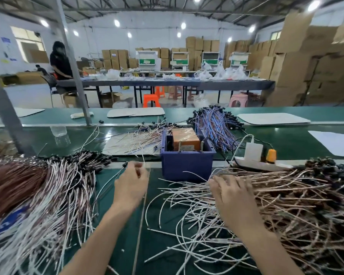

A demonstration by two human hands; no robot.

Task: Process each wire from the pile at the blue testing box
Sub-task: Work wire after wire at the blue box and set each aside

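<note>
head cam | wide-angle | faces forward and down | close over green bench | single view

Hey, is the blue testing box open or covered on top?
Open. The blue testing box has no lid on it; an orange block shows inside.

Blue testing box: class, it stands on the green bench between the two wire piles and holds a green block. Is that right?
No: the block in the blue testing box is orange, not green, as the head view shows. It does stand on the green bench between the left wire pile and the right wire pile.
</note>
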